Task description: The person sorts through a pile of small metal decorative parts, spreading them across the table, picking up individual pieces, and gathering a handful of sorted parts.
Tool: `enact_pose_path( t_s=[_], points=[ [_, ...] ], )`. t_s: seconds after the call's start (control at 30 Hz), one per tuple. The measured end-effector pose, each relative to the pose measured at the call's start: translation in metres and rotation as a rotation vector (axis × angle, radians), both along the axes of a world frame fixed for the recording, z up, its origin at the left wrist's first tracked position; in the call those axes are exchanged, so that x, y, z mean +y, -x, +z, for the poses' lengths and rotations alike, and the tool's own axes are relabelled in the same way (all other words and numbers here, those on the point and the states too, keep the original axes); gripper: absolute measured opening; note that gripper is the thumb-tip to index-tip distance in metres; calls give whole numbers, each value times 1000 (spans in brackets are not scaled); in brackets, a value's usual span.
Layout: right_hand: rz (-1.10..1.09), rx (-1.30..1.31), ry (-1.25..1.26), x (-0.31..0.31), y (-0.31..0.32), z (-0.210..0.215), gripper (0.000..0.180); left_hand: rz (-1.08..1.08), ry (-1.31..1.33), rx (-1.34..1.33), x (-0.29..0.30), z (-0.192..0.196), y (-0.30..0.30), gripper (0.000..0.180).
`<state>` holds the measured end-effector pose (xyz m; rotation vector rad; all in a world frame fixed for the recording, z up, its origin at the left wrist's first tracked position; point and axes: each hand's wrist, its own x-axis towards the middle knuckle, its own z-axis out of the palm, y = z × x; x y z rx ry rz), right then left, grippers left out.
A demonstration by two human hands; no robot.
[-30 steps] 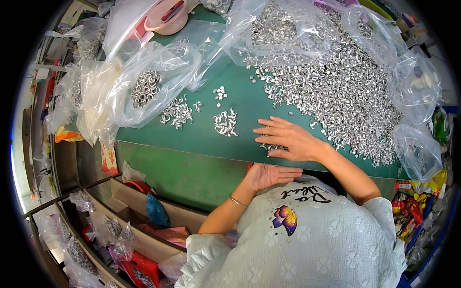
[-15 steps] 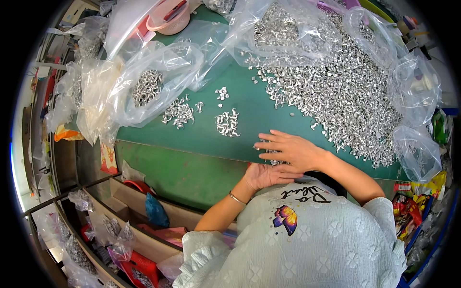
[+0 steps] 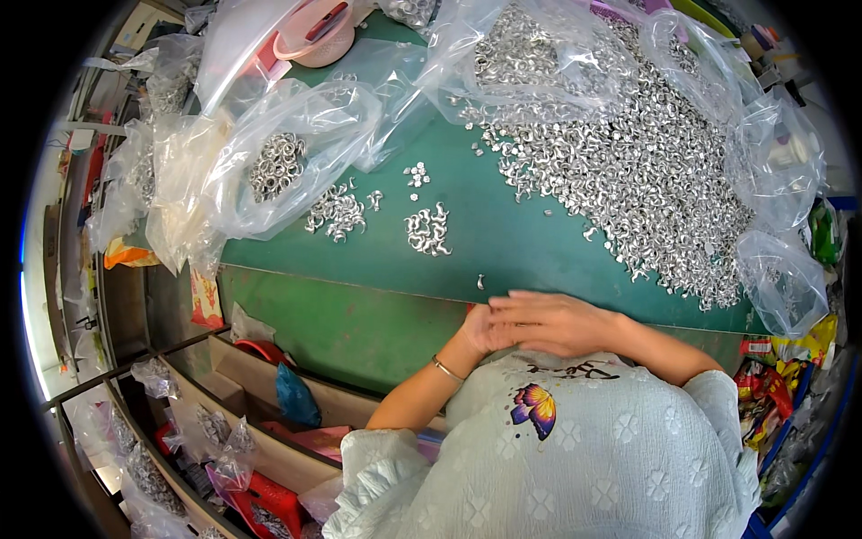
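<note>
At the front edge of the green table, my left hand (image 3: pixel 482 330) is cupped with its palm up. My right hand (image 3: pixel 557 323) lies across it, fingers stretched to the left. The right hand hides most of the left fingers and whatever lies in that palm. One small curved metal piece (image 3: pixel 480 281) rests on the table just beyond my fingertips. Farther left are a small pile of curved metal pieces (image 3: pixel 428 230), a few flower-shaped metal pieces (image 3: pixel 416 173) and another loose pile of shiny pieces (image 3: pixel 337 212).
A large heap of metal pieces (image 3: pixel 628 171) covers the right of the green table (image 3: pixel 359 260). Clear plastic bags (image 3: pixel 781 153) surround it. An open bag with metal rings (image 3: pixel 278 166) lies left, near a pink basket (image 3: pixel 316 40). Below the edge is a compartmented drawer (image 3: pixel 224 386).
My right hand has drawn back toward me and down over my left hand. The metal pieces under its fingers are out of sight, except one left on the table.
</note>
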<state>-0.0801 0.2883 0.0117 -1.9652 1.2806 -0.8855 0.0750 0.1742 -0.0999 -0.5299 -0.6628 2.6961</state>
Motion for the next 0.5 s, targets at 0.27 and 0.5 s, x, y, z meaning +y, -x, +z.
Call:
enact_pose_path(
  t_s=[0.27,0.5],
  points=[
    [-188,269,58,-44,10,-3,39,-123,188,-93,5,35,20,66],
    [-35,295,-19,-1,8,-5,39,-94,445,-12,12,32,14,58]
  ],
)
